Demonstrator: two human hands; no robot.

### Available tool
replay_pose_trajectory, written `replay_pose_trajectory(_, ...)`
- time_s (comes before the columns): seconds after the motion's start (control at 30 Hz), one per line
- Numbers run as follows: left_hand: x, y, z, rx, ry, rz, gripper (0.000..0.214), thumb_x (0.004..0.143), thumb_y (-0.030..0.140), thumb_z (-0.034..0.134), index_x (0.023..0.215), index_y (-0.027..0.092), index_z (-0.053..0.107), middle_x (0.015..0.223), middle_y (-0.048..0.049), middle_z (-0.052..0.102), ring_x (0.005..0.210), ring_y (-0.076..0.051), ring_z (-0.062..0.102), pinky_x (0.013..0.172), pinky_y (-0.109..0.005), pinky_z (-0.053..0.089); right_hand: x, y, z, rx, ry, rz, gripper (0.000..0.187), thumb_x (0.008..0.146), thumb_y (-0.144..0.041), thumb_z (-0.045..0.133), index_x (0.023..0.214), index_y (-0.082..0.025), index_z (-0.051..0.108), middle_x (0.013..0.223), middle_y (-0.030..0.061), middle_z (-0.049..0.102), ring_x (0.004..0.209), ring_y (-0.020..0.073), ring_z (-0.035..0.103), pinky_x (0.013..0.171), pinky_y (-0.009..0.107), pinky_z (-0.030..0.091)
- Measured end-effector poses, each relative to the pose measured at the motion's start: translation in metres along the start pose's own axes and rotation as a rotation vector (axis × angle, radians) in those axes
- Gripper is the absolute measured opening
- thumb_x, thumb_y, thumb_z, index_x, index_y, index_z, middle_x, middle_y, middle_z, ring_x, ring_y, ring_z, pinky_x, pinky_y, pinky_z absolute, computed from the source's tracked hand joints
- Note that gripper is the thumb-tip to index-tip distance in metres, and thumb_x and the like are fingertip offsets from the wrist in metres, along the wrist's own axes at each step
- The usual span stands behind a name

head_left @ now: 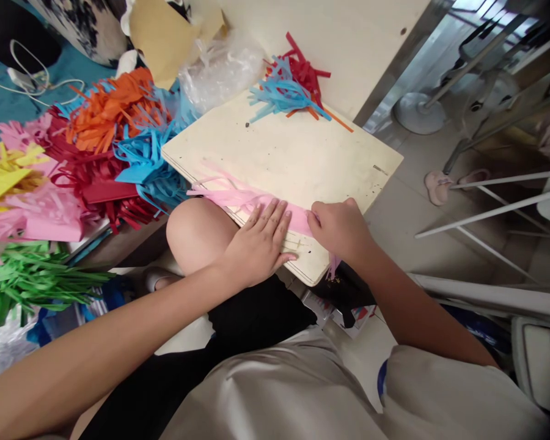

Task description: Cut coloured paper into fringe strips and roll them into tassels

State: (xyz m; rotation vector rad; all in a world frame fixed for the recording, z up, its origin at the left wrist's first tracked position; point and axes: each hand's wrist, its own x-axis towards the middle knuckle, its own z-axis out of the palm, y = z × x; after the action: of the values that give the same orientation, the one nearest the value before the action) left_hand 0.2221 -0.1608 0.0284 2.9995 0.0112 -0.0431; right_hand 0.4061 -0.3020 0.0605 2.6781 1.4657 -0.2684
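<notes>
A pink fringed paper strip [238, 197] lies along the near edge of a pale wooden board [284, 153] that rests on my knee. My left hand [259, 241] lies flat on the strip and board, fingers stretched out and together. My right hand [339, 229] is closed, pinching the right end of the pink strip, whose tail hangs over the board's edge. A small bunch of blue and red fringed paper [288, 88] sits at the board's far edge.
Piles of cut fringed paper lie at the left: orange [110, 107], blue [144, 162], red [96, 183], yellow [7, 177], pink [41, 214] and green [22, 278]. Crumpled clear plastic [220, 64] lies behind. A fan base [419, 113] and metal rods [490, 211] stand at the right.
</notes>
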Motion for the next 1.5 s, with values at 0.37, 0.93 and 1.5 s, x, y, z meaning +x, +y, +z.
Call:
replay_pose_trajectory(0.37, 0.004, 0.005, 0.002, -0.027, 0.0, -0.06, 0.101, 0.116, 0.074, 0.039, 0.183, -0.001, 0.032, 0.19, -0.0311, 0.017, 0.183, -0.048, 0.012, 0.152, -0.067, 0.025, -0.013, 0.02, -0.007, -0.051, 0.395, 0.003, 0.031, 0.113, -0.034, 0.052, 0.109, -0.013, 0.075, 0.113, 0.0203, 0.074, 0.112, 0.0366, 0.062, 0.101, 0.05, 0.038)
replay_pose_trajectory(0.93, -0.017, -0.007, -0.001, -0.027, 0.03, 0.0, 0.087, 0.117, 0.054, 0.048, 0.182, -0.002, 0.033, 0.19, -0.0289, 0.019, 0.183, -0.045, 0.018, 0.151, -0.074, 0.019, -0.067, -0.022, 0.044, -0.015, 0.229, -0.345, 0.077, 0.123, -0.051, 0.045, 0.175, 0.005, 0.047, 0.18, 0.0291, 0.042, 0.172, 0.0412, 0.046, 0.144, 0.083, 0.007)
replay_pose_trajectory(1.5, -0.015, -0.029, -0.017, -0.019, 0.283, 0.143, 0.026, 0.105, 0.01, 0.061, 0.12, 0.009, 0.083, 0.134, -0.0129, 0.084, 0.126, -0.028, 0.08, 0.131, -0.054, 0.059, -0.075, -0.016, 0.04, 0.195, 0.473, -0.315, 0.024, 0.119, -0.031, 0.057, 0.124, -0.02, 0.078, 0.138, 0.0071, 0.081, 0.126, 0.0257, 0.075, 0.146, 0.055, 0.026)
